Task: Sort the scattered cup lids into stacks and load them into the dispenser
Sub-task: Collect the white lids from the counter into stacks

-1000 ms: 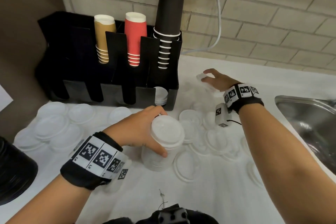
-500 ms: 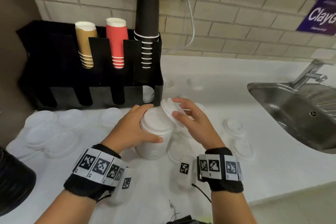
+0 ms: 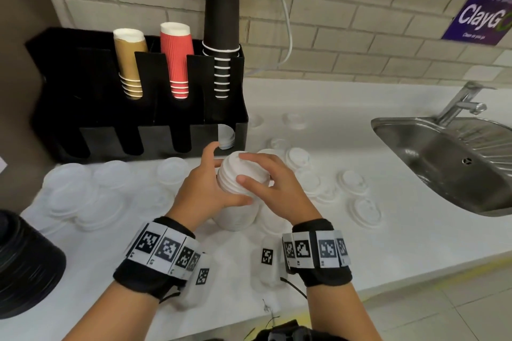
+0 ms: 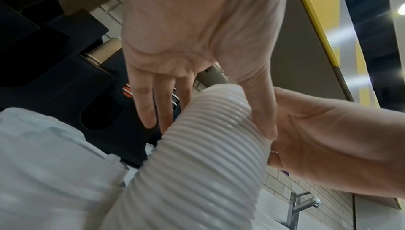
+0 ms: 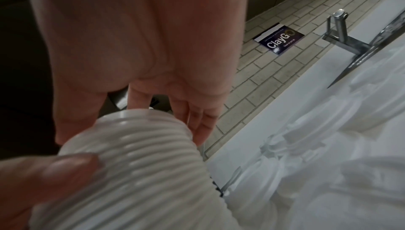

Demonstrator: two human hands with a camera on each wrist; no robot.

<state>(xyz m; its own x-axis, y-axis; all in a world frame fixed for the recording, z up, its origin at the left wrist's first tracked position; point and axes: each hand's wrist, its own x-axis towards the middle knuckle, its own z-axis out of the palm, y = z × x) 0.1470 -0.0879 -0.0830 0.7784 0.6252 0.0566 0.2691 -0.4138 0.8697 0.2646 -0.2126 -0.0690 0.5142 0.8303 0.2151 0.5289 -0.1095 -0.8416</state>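
Both hands were on the stack of white lids [image 3: 238, 196], which stood upright on the white counter [image 3: 415, 230], just in front of the black dispenser [image 3: 110, 130]. The left hand [image 3: 206, 188] gripped the stack from its left side – the thumb lay across the near side, and in the left wrist view the fingers [image 4: 144, 105] reached around the far side of the ribbed column. The right hand [image 3: 273, 188] held the top of the stack from the right, its fingers curled over the top lid and its thumb pressed on the near edge.

Loose lids [image 3: 297, 158] lay scattered on the counter to the right of the stack, and clear, flatter lids [image 3: 72, 191] lay in a group to the left. In the rightmost front slot of the dispenser a few white lids [image 3: 227, 137] were already visible; the other front slots looked dark.

In the upper part of the dispenser stood three columns of upside-down cups – brown cups [image 3: 130, 63] at the left, red cups [image 3: 177, 61] in the middle, and tall black cups [image 3: 221, 36] at the right. A steel sink [image 3: 443, 163] with a tap [image 3: 460, 102] was at the far right. At the near left edge was a stack of black lids [image 3: 25, 266].
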